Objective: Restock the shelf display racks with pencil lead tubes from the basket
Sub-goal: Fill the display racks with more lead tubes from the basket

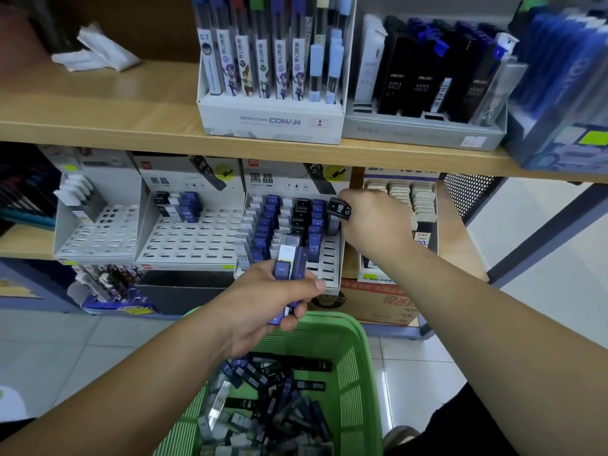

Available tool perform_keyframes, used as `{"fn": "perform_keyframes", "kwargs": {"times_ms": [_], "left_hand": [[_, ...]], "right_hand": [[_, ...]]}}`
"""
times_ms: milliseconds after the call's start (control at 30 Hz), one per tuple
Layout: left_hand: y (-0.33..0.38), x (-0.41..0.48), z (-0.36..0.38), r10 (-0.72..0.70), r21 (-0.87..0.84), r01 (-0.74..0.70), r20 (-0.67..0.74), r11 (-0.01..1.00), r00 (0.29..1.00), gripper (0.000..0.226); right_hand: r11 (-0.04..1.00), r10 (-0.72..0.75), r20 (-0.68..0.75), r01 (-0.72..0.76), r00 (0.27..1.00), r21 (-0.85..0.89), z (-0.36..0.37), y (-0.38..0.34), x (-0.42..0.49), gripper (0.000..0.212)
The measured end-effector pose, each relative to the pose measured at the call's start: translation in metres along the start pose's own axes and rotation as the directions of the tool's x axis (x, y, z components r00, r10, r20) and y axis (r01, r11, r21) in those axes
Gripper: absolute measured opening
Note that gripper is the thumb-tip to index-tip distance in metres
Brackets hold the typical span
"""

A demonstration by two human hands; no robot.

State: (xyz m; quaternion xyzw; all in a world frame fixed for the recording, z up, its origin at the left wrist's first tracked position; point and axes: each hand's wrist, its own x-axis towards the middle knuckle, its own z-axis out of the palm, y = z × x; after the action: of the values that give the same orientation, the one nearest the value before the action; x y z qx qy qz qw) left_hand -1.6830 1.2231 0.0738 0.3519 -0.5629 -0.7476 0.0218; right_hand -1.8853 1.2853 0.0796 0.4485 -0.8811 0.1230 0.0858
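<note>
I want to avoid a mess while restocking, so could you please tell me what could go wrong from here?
The left hand grips several blue lead tubes at once; one might slip and fall outside the green basket below. The right hand pinches a black HB 0.7 tube over the display rack, whose filled rows stand close together, so lowering it could knock a neighbour askew. It might also land in a column of another colour.
</note>
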Motion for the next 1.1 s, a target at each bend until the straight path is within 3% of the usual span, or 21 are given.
{"fn": "perform_keyframes", "kwargs": {"times_ms": [133,200,233,300,333,367,467,600,733,933,1000,1100], "left_hand": [[0.001,-0.005,-0.002,0.030,-0.018,-0.030,0.009,0.999,1.000,0.019],[0.003,-0.009,-0.004,0.045,-0.002,-0.045,0.025,0.999,0.999,0.015],[0.005,-0.010,-0.005,0.044,0.012,-0.045,0.037,0.999,0.998,0.015],[0.007,-0.011,-0.008,0.028,0.068,-0.032,0.056,0.997,0.998,0.021],[0.008,-0.012,-0.009,0.019,0.098,-0.025,0.064,0.995,0.998,0.023],[0.008,-0.012,-0.010,0.011,0.116,-0.020,0.071,0.993,0.997,0.023],[0.008,-0.013,-0.010,0.018,0.097,-0.027,0.097,0.995,0.995,0.018],[0.010,-0.012,-0.008,0.020,0.094,-0.027,0.076,0.995,0.997,0.019],[0.009,-0.013,-0.008,0.014,0.074,-0.021,0.096,0.997,0.995,0.023],[0.010,-0.015,-0.010,0.032,0.014,-0.035,0.192,0.999,0.981,0.020],[0.010,-0.016,-0.010,0.036,-0.023,-0.032,0.193,0.999,0.980,0.016],[0.006,-0.014,-0.011,0.063,-0.070,-0.058,0.075,0.996,0.995,0.008]], "right_hand": [[0.999,-0.017,0.029,0.015,0.999,0.049,0.003,0.000,0.001,0.023],[0.968,0.011,0.003,-0.012,1.000,0.249,-0.006,-0.003,0.000,0.017],[0.904,0.039,0.022,-0.045,0.999,0.425,-0.012,-0.006,-0.002,0.013],[0.633,0.038,0.185,-0.167,0.982,0.756,-0.031,-0.014,-0.011,0.012],[0.502,-0.013,0.287,-0.242,0.958,0.830,-0.039,-0.019,-0.016,0.014],[0.436,-0.085,0.367,-0.297,0.926,0.850,-0.045,-0.022,-0.022,0.017],[0.447,-0.221,0.440,-0.311,0.870,0.839,-0.052,-0.032,-0.033,0.020],[0.472,-0.209,0.480,-0.342,0.852,0.813,-0.051,-0.033,-0.031,0.021],[0.489,-0.287,0.523,-0.347,0.802,0.800,-0.052,-0.032,-0.033,0.025],[0.416,-0.268,0.530,-0.400,0.804,0.817,-0.048,-0.028,-0.036,0.025],[0.358,-0.240,0.539,-0.442,0.807,0.822,-0.048,-0.027,-0.037,0.025],[0.134,-0.172,0.592,-0.576,0.788,0.806,-0.046,-0.029,-0.036,0.033]]}}
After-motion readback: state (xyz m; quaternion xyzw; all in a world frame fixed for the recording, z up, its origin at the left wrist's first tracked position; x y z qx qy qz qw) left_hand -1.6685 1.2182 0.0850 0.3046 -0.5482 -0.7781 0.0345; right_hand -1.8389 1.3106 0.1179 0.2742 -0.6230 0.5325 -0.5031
